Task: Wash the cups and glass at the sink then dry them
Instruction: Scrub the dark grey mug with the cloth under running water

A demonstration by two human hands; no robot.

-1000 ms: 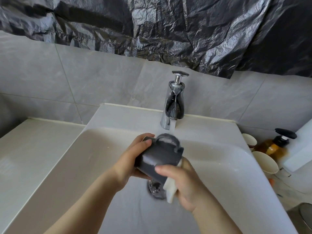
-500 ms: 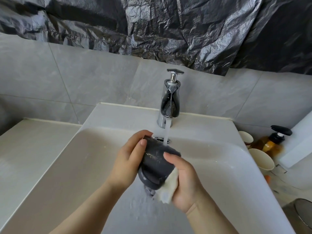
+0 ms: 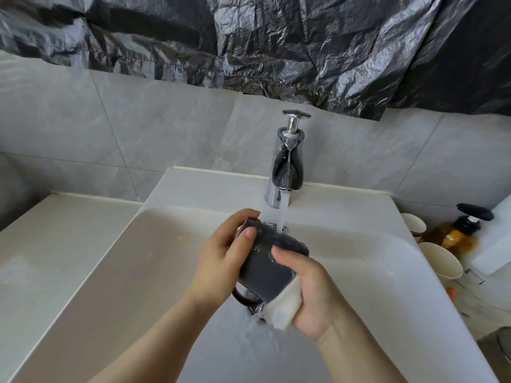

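under the faucet (image 3: 287, 167), scrubbing a dark mug (image 3: 265, 269) gripped in left hand (image 3: 221, 261), white sponge (image 3: 284, 305) clutched in right hand (image 3: 312, 294); likely yet to wash pale cups (image 3: 439, 261), then dry.

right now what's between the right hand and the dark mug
A white sponge: in the head view the right hand presses it against the dark mug near its base, while the left hand holds the mug.

a wet dark grey mug (image 3: 266, 268) lies tilted on its side above the sink (image 3: 143, 261) basin, under running water (image 3: 282, 214), handle pointing down. right of the sink stand two cream cups, near cup (image 3: 439, 261) and far cup (image 3: 413, 226).
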